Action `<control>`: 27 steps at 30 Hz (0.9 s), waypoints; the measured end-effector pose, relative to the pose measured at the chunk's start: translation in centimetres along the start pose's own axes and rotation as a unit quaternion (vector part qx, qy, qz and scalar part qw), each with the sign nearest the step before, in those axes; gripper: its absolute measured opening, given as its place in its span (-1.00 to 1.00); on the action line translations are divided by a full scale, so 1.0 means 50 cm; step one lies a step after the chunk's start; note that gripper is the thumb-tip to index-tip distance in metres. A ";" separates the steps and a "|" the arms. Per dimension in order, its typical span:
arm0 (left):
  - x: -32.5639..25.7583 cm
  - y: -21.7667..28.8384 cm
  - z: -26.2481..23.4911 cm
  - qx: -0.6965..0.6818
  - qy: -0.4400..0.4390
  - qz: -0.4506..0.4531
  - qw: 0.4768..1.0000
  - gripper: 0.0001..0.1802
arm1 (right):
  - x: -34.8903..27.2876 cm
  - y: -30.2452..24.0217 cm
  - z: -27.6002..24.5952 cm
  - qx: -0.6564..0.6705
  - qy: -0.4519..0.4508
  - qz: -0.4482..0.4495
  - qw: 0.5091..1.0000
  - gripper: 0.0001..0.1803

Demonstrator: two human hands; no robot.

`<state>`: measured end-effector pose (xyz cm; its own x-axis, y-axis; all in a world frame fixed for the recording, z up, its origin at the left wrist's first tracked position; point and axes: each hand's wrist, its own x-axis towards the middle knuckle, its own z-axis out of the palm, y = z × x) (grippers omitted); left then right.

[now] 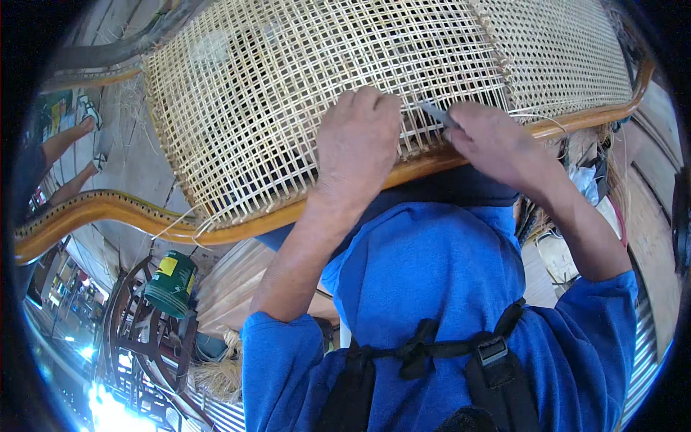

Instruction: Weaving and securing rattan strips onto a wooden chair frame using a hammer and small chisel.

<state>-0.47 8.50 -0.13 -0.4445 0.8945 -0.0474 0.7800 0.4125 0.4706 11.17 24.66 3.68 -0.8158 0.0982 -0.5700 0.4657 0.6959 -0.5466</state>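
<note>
On one cane panel [288, 93], two hands.

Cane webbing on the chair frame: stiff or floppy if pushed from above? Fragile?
The cane webbing is probably springy rather than floppy: it lies stretched flat across the wooden frame, and the left hand rests on it without visible sag. It is likely light, being an open lattice. Single strands look thin, so the pointed tool in the right hand could snap one.

Furniture workshop: half-woven cane panel [324, 79] on curved wooden frame [108, 209], loose cane strands [216, 374] lower left, chair frames [137, 324] nearby.
</note>
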 end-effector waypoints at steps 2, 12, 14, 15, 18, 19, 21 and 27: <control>0.015 0.011 0.002 0.010 -0.021 0.012 1.000 -0.87 | 0.007 -0.015 -0.016 0.012 -0.025 0.006 1.000 -0.73; 0.045 0.022 0.009 0.070 -0.077 0.038 0.994 -0.90 | 0.062 0.016 -0.022 -0.044 -0.169 -0.034 0.984 -0.80; 0.047 0.023 0.011 0.077 -0.084 0.044 0.993 -0.90 | 0.066 0.022 -0.016 -0.041 -0.147 -0.030 0.988 -0.73; 0.044 0.023 0.010 0.081 -0.086 0.040 0.992 -0.90 | 0.070 0.021 -0.012 -0.036 -0.123 -0.031 0.991 -0.66; 0.028 0.029 -0.009 0.087 -0.083 0.013 0.993 -0.90 | 0.041 0.008 -0.023 0.061 -0.063 0.015 0.996 -0.66; 0.010 0.041 -0.016 0.038 -0.082 -0.005 0.996 -0.85 | 0.029 0.020 -0.029 0.058 -0.059 0.015 0.996 -0.66; -0.021 0.068 -0.039 -0.010 -0.077 -0.019 0.997 -0.80 | 0.001 0.033 -0.047 0.153 -0.019 0.114 0.981 -0.67; -0.051 0.110 -0.029 -0.089 -0.120 -0.041 0.988 -0.44 | 0.003 0.036 -0.031 0.127 -0.093 0.123 0.980 -0.71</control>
<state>4.28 8.24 3.87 -0.3701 0.8828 -0.2891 0.6466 0.4683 0.6022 11.33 27.04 3.57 -0.6025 0.0919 -0.7928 0.7298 0.4656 -0.5007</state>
